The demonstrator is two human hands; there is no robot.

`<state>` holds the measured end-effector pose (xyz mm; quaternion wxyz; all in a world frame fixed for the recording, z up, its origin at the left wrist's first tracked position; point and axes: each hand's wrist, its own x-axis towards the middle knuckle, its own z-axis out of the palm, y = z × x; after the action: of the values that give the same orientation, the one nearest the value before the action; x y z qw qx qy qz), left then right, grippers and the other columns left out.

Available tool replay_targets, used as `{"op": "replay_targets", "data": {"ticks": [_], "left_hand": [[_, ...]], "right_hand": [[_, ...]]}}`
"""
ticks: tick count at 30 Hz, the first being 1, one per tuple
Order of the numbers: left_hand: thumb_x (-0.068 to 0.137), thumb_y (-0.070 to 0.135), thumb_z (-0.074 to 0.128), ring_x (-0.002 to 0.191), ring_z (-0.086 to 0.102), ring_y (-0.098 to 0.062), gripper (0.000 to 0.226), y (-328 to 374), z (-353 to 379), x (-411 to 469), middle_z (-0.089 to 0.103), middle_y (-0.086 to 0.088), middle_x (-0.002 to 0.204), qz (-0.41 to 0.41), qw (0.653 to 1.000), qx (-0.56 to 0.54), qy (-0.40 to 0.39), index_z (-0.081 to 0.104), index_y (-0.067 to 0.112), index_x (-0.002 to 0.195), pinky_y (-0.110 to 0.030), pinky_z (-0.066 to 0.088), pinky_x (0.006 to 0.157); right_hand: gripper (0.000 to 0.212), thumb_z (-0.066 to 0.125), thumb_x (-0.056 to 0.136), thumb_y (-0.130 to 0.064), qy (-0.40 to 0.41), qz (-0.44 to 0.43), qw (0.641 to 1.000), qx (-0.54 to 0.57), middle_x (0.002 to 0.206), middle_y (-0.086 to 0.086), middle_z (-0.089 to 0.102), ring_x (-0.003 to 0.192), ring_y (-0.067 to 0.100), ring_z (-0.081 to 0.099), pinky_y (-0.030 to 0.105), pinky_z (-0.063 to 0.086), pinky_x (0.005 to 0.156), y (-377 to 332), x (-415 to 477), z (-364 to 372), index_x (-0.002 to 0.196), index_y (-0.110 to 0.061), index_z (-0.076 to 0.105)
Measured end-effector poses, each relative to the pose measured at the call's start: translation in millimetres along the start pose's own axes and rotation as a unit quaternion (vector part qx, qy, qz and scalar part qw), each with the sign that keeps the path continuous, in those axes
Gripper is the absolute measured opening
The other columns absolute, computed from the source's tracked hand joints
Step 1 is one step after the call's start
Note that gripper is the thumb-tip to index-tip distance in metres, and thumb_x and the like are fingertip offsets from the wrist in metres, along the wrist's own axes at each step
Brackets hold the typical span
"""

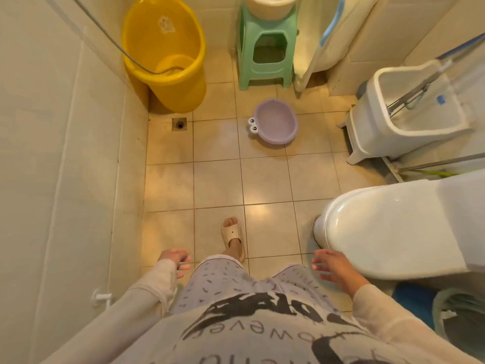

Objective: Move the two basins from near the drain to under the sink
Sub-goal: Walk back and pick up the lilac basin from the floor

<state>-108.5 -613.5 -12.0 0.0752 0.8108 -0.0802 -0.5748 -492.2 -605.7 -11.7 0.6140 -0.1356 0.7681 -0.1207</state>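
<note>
Head view, tiled bathroom floor (217, 185), catalogued from the far wall toward me.

Item: yellow tub (164, 52), far left corner of the floor, hose end lying inside it.
Item: floor drain (179, 124), just in front of the tub, by the left wall.
Item: lilac basin (275, 121) with cartoon eyes on its left rim, standing upright on the floor to the right of the drain, in front of the green stool (265, 52). It looks empty, though a film of water cannot be ruled out.
Item: cream basin (270, 6) on top of the stool, cut by the top edge; I cannot tell whether it is the second basin of the task.
Item: white mop bucket (409, 106), right edge of the floor; toilet (388, 232) nearer, on my right.
Item: my left hand (174, 260), released, fingers loosely spread, holding nothing.
Item: my right hand (333, 266), likewise released and empty, beside the toilet bowl.

No sink shows in this view.

Step in hand, as I judge it: approach the lilac basin. It lies well apart from both hands, ahead and slightly right, with bare tiles between. To do it well I would step forward on the wet-looking floor carefully, crouch, and take the rim on opposite sides, keeping it level.
</note>
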Motion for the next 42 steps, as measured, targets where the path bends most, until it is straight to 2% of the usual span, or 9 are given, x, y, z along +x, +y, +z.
{"op": "replay_targets", "data": {"ticks": [6, 11, 15, 19, 24, 31, 36, 39, 42], "left_hand": [[0.091, 0.01, 0.045, 0.059, 0.051, -0.014, 0.013, 151, -21, 9, 0.06, -0.004, 0.081, 0.091, 0.994, 0.059, -0.02, 0.055, 0.011, 0.1, -0.024, 0.038, 0.053], [0.091, 0.011, 0.047, 0.062, 0.053, -0.015, 0.015, 238, -28, 15, 0.061, -0.005, 0.08, 0.123, 0.991, 0.056, -0.02, 0.057, 0.012, 0.102, -0.025, 0.042, 0.057], [0.09, 0.012, 0.049, 0.058, 0.051, -0.016, 0.011, 269, -15, 24, 0.06, -0.003, 0.075, 0.116, 0.989, 0.089, -0.029, 0.057, 0.01, 0.098, -0.023, 0.038, 0.053], [0.092, 0.015, 0.049, 0.062, 0.053, -0.017, 0.014, 294, 1, 42, 0.062, -0.007, 0.087, 0.089, 0.991, 0.092, -0.032, 0.058, 0.009, 0.101, -0.026, 0.042, 0.056], [0.09, 0.01, 0.048, 0.06, 0.05, -0.022, 0.018, 325, 26, 58, 0.059, -0.009, 0.078, 0.02, 0.998, 0.066, -0.007, 0.059, 0.003, 0.103, -0.029, 0.043, 0.062], [0.092, 0.009, 0.045, 0.074, 0.053, -0.026, 0.03, 393, 64, 56, 0.06, -0.015, 0.096, -0.008, 0.999, 0.036, 0.019, 0.057, -0.001, 0.118, -0.036, 0.044, 0.077], [0.092, 0.012, 0.047, 0.062, 0.05, -0.018, 0.032, 450, 89, 62, 0.06, -0.013, 0.093, 0.005, 0.998, 0.054, 0.018, 0.057, -0.001, 0.12, -0.028, 0.041, 0.061], [0.091, 0.013, 0.049, 0.062, 0.051, -0.018, 0.032, 484, 102, 74, 0.059, -0.013, 0.097, 0.009, 0.997, 0.075, 0.007, 0.058, 0.0, 0.119, -0.027, 0.04, 0.058], [0.091, 0.013, 0.049, 0.061, 0.052, -0.017, 0.023, 519, 119, 93, 0.061, -0.01, 0.087, 0.025, 0.994, 0.102, -0.018, 0.059, 0.004, 0.11, -0.027, 0.04, 0.057]], "right_hand": [[0.008, 0.053, 0.087, -0.006, 0.046, 0.04, 0.998, 0.034, 0.084, 0.013, 0.061, 0.07, 0.023, 0.057, 0.031, 0.049, 0.061, -44, 9, 6, 0.09, -0.01, 0.059], [0.007, 0.053, 0.086, -0.006, 0.064, 0.059, 0.995, 0.049, 0.082, 0.015, 0.058, 0.067, 0.023, 0.055, 0.028, 0.047, 0.059, -86, 18, 11, 0.084, -0.007, 0.059], [0.008, 0.049, 0.088, -0.007, 0.064, 0.069, 0.994, 0.059, 0.083, 0.014, 0.055, 0.066, 0.022, 0.054, 0.028, 0.045, 0.058, -128, 39, 11, 0.092, -0.007, 0.057], [0.016, 0.049, 0.092, -0.01, 0.047, 0.048, 0.996, 0.062, 0.086, 0.013, 0.057, 0.068, 0.022, 0.054, 0.029, 0.045, 0.059, -191, 71, 7, 0.105, -0.007, 0.056], [0.017, 0.05, 0.092, -0.009, 0.033, 0.012, 0.997, 0.068, 0.081, 0.012, 0.057, 0.066, 0.021, 0.055, 0.028, 0.043, 0.059, -284, 112, -14, 0.108, -0.005, 0.055], [0.023, 0.05, 0.092, -0.011, 0.03, -0.001, 0.999, 0.041, 0.086, 0.012, 0.059, 0.068, 0.02, 0.057, 0.029, 0.047, 0.061, -367, 151, -45, 0.112, -0.004, 0.058], [0.02, 0.049, 0.091, -0.009, 0.018, 0.02, 0.999, 0.043, 0.083, 0.01, 0.059, 0.067, 0.02, 0.057, 0.029, 0.045, 0.06, -394, 170, -51, 0.109, -0.005, 0.058], [0.02, 0.049, 0.091, -0.008, 0.014, 0.041, 0.998, 0.04, 0.082, 0.01, 0.058, 0.066, 0.019, 0.056, 0.029, 0.044, 0.06, -405, 185, -52, 0.109, -0.006, 0.058], [0.023, 0.049, 0.091, -0.008, 0.015, 0.058, 0.997, 0.044, 0.082, 0.01, 0.059, 0.067, 0.019, 0.057, 0.029, 0.044, 0.059, -416, 207, -55, 0.112, -0.004, 0.058]]}}
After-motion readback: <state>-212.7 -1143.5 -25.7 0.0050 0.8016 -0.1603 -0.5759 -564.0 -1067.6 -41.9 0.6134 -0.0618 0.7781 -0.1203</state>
